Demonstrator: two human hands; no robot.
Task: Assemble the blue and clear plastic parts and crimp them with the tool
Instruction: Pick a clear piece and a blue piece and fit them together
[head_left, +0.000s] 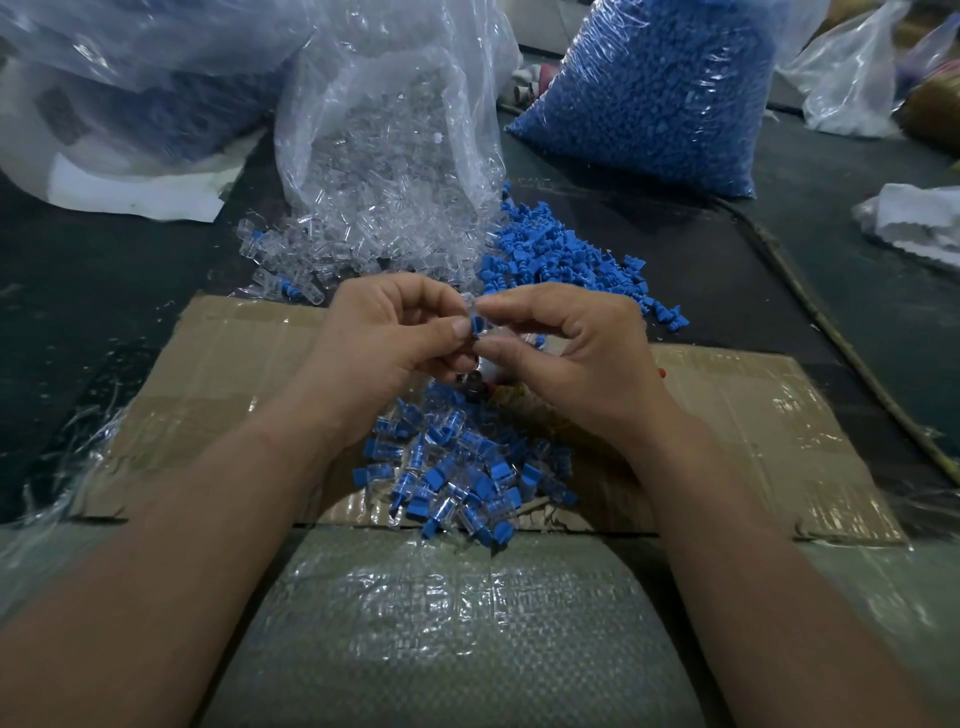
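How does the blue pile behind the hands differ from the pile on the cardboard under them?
The far pile is solid blue parts; the near pile is blue parts inside clear shells. The far pile lies on the dark mat, the near pile on the cardboard. Both are loose heaps.

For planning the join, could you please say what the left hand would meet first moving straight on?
Probably the clear part pinched in the right hand, right beyond the left hand's blue part; depth unclear.

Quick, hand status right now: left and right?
Left hand: closed, pinching the blue part.
Right hand: closed, pinching the clear part against it.
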